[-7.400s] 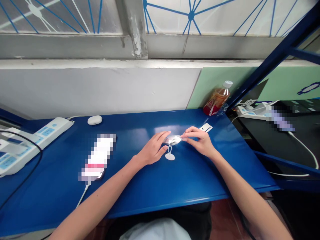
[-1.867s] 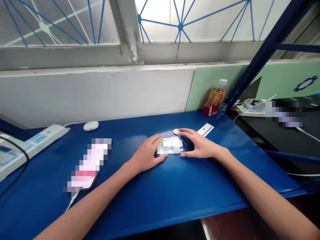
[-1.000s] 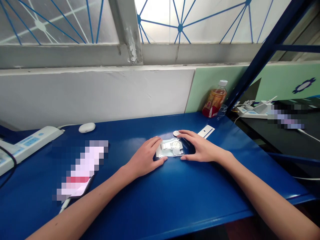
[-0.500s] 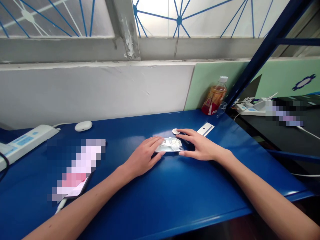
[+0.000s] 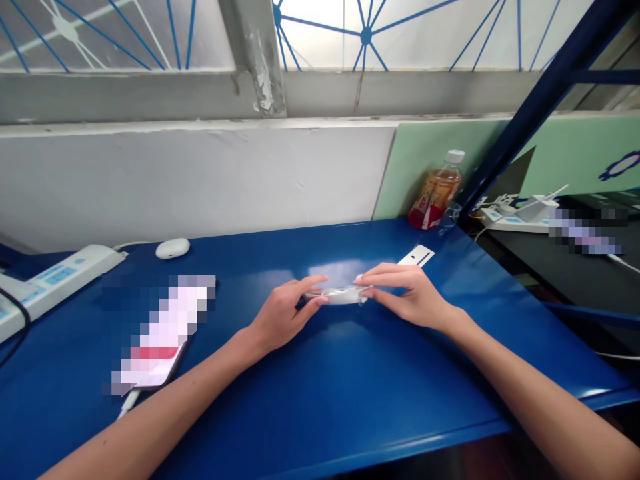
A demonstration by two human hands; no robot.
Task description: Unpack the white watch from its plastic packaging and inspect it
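Note:
A small clear plastic packet [image 5: 343, 295] with whitish contents is between my two hands, seen almost edge-on just above the blue tabletop. My left hand [image 5: 287, 307] pinches its left end between thumb and fingers. At the right end, my right hand [image 5: 413, 293] closes thumb and fingertips on the packet. A small white round piece [image 5: 359, 280] shows by the right fingertips; whether it is touched I cannot tell. Behind the right hand lies a white card [image 5: 419, 255] with a dark stripe, partly covered by the fingers.
On the left lie a phone [image 5: 165, 333] with a cable, a white earbud case [image 5: 173, 249] and a power strip [image 5: 65, 280]. A drink bottle [image 5: 436, 192] stands at the back right, near a blue metal post [image 5: 520, 100]. The blue table [image 5: 320, 400] ends at the front.
The packet has gone from lying flat to tilted edge-on. My right fingers have closed from spread apart onto its right end, and my left fingers have come off its top to pinch it.

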